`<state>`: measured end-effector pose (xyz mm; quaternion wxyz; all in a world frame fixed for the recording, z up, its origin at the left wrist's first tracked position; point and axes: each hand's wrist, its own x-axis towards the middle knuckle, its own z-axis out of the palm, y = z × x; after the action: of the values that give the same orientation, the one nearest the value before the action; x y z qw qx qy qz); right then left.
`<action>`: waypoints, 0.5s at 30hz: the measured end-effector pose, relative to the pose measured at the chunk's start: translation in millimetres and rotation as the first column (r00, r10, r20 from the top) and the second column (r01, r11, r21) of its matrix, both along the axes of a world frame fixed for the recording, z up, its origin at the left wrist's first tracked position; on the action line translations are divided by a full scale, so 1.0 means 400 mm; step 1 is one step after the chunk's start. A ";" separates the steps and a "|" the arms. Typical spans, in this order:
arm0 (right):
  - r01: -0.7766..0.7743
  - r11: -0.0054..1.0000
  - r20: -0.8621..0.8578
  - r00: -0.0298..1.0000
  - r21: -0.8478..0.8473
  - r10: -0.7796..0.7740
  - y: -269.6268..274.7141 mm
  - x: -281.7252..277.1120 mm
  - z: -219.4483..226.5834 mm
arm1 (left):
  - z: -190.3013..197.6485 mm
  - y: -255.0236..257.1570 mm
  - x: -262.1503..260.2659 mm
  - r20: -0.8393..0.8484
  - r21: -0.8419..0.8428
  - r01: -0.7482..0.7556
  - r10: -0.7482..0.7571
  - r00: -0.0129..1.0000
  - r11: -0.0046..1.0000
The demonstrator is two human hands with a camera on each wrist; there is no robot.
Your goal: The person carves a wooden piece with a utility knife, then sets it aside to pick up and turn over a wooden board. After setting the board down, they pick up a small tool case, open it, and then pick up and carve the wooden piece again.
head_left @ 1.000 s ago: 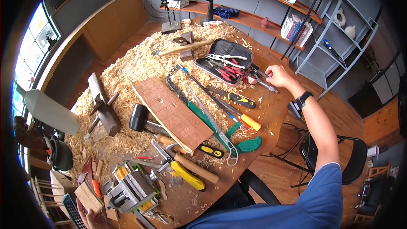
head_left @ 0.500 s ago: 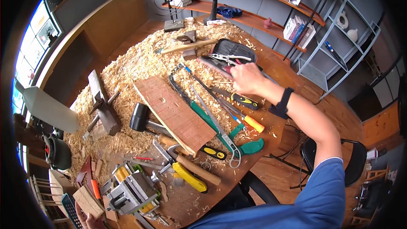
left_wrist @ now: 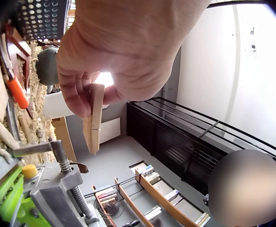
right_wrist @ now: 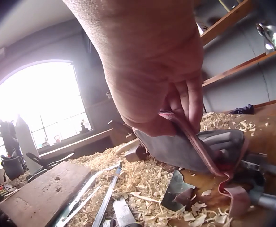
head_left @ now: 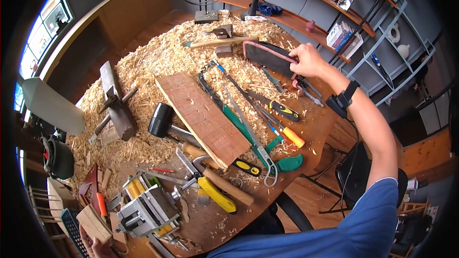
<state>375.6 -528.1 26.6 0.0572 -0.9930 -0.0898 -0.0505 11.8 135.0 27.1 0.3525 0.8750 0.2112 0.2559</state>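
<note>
My right hand pinches the red-trimmed edge of a black zip tool case at the far right of the bench. The case is tipped up, its inside hidden in the head view. From the right wrist view, the case hangs below the thumb and fingers, close over the shavings. Beside it lie some metal tools with pink-red parts. At the lower left, my left hand holds a small wooden block between thumb and fingers; the left wrist view shows this block edge-on.
Wood shavings cover much of the bench. A reddish board lies mid-bench among saws, a black mallet and a hammer. A metal vise stands near my left hand. Wooden planes sit on the shavings.
My right hand has moved from the tools right of the case onto its edge. The case, earlier lying spread with pliers showing, is now tipped up. The left hand keeps its block.
</note>
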 end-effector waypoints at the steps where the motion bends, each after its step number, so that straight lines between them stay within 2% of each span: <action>1: 0.013 1.000 -0.003 1.000 0.022 -0.012 0.000 -0.010 -0.011 | -0.003 0.004 -0.006 0.009 0.068 0.022 -0.022 1.000 0.997; 2: -0.009 0.995 -0.059 0.998 0.101 0.015 0.017 -0.035 -0.015 | -0.007 0.006 -0.007 0.023 0.135 0.041 -0.044 0.999 0.990; 3: -0.065 0.998 0.030 0.997 -0.023 0.066 0.079 -0.084 0.013 | -0.008 0.007 -0.002 0.041 0.134 0.039 -0.045 0.998 0.990; 4: -0.111 0.991 0.138 0.983 -0.079 0.122 0.077 -0.091 -0.034 | -0.004 0.007 0.000 0.031 0.078 0.026 -0.029 0.999 0.997; 5: -0.138 0.988 0.152 0.977 -0.065 0.146 0.065 -0.085 -0.090 | 0.001 0.005 0.002 0.019 0.022 0.013 -0.013 1.000 1.000; 8: -0.223 0.975 0.213 0.953 0.005 0.217 0.084 -0.113 -0.117 | 0.011 -0.010 0.013 0.004 0.004 -0.022 0.022 1.000 1.000; 10: -0.220 0.959 0.126 0.972 0.178 0.200 0.090 -0.104 -0.088 | 0.008 -0.015 0.015 0.041 -0.070 -0.044 0.047 0.998 0.997; 11: -0.170 0.949 0.192 0.974 0.266 0.121 0.066 -0.067 -0.099 | 0.011 -0.012 0.015 0.047 -0.066 -0.047 0.050 0.998 0.997; 13: -0.019 0.985 0.318 0.947 0.171 -0.037 -0.014 0.025 -0.118 | 0.015 -0.008 0.016 0.049 0.046 0.020 -0.022 0.999 0.999; 15: 0.173 0.973 0.245 0.947 0.150 -0.206 -0.070 0.077 -0.132 | 0.015 -0.005 0.015 0.073 0.007 0.013 -0.014 0.997 1.000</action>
<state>406.5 -556.1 -26.2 0.1028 -0.9762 0.0028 -0.1908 18.0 133.2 33.1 0.3589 0.8676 0.1914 0.2861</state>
